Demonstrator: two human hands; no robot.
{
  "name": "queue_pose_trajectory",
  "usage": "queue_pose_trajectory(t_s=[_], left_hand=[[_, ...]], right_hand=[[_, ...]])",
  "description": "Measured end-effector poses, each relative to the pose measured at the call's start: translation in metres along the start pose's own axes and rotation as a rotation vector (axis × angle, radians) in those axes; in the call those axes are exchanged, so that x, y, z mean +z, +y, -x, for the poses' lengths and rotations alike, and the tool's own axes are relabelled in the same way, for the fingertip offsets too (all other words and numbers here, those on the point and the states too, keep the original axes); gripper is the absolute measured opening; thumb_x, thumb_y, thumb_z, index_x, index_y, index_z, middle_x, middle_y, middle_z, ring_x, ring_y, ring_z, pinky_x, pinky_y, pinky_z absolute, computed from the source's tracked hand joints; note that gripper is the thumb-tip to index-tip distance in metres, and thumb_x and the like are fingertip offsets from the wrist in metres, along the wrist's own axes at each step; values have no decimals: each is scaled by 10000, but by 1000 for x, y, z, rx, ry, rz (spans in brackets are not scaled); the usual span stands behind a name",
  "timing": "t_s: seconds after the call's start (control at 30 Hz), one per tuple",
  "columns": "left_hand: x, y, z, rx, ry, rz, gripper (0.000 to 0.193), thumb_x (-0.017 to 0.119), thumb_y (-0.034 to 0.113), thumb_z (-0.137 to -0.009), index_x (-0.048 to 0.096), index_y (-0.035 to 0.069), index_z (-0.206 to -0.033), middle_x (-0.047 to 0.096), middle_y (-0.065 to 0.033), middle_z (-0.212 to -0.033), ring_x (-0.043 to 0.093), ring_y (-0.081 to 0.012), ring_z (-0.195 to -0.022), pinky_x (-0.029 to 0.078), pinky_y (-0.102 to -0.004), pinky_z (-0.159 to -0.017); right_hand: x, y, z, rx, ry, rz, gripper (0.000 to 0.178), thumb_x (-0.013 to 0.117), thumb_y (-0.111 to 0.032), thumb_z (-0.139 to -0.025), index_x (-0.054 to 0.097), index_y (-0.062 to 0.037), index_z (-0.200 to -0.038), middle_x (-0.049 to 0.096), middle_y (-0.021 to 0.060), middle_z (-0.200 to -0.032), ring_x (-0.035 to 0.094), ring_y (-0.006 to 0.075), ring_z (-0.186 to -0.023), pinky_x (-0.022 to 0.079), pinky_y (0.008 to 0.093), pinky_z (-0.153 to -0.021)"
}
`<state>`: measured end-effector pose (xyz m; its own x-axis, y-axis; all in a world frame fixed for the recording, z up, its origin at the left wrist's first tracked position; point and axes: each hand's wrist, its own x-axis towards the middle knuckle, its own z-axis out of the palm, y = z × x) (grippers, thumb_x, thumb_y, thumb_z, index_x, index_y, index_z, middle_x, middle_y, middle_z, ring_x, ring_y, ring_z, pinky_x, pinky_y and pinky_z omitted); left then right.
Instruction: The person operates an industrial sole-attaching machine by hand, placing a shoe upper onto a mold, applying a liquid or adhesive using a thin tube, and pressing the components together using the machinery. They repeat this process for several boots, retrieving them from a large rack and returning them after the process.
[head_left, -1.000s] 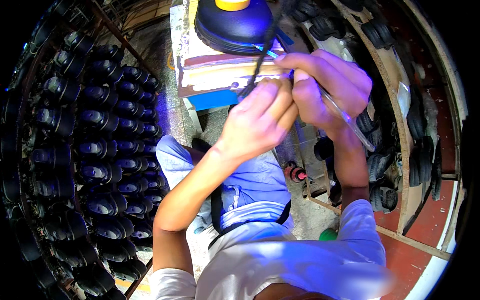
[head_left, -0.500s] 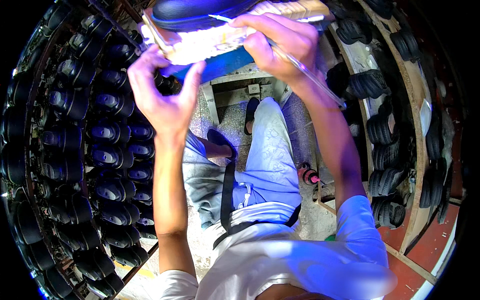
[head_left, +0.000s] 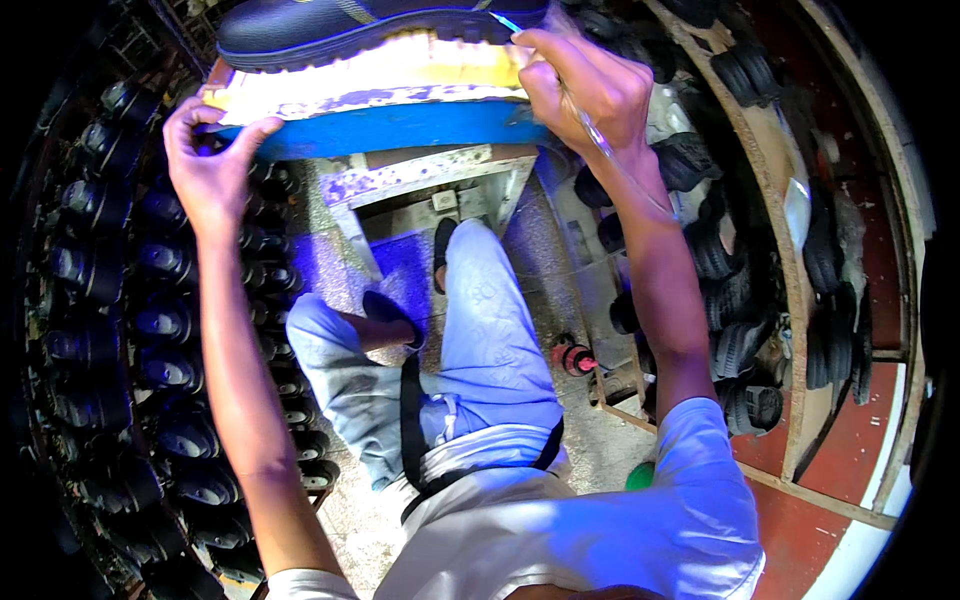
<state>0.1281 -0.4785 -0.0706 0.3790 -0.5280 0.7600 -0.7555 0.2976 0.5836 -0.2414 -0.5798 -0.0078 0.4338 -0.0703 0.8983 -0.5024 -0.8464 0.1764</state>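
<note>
A black shoe (head_left: 330, 38) with pale trim lies on its sole along a worn yellow-and-white worktop with a blue front edge (head_left: 400, 130). My right hand (head_left: 590, 90) pinches a thin pen-like tool (head_left: 508, 23); its pale tip touches or nearly touches the shoe's side just above the sole. The tool's clear, slender rear end runs back along my wrist. At the worktop's left corner, my left hand (head_left: 208, 160) is open, thumb and fingers spread about the edge below the shoe's toe. Some of its fingertips are hidden.
Racks of black shoes (head_left: 165, 325) stand close on my left. On my right, shelves hold black ridged soles (head_left: 740, 350). Under the worktop is a pale frame (head_left: 430, 165) by my feet. A dark bottle with a pink top (head_left: 575, 358) stands by my right leg.
The worktop and shoe now sit further left in view, with more of the shoe showing. My left hand has shifted left; my right hand still holds the tool at the shoe.
</note>
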Motion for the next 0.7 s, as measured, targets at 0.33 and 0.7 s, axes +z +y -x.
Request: queue_pose_trajectory(t_s=[0.33, 0.7], left_hand=[[55, 89, 34, 290, -92, 365, 240, 798, 157, -884, 746, -9, -1050, 735, -148, -1163, 695, -335, -1125, 521, -445, -1019], [-8, 50, 57, 20, -108, 133, 648, 258, 426, -1141, 605, -51, -1410, 565, -191, -1509, 453, -317, -1461, 298, -427, -1236]], right_hand=[[-35, -46, -13, -37, -88, -152, 187, 639, -41, -801, 768, -40, -936, 690, 100, -711, 694, 211, -586, 568, 319, -577], [35, -85, -32, 18, 38, -247, 186, 694, -34, -775, 779, -36, -940, 717, 113, -725, 716, 243, -602, 578, 329, -590]])
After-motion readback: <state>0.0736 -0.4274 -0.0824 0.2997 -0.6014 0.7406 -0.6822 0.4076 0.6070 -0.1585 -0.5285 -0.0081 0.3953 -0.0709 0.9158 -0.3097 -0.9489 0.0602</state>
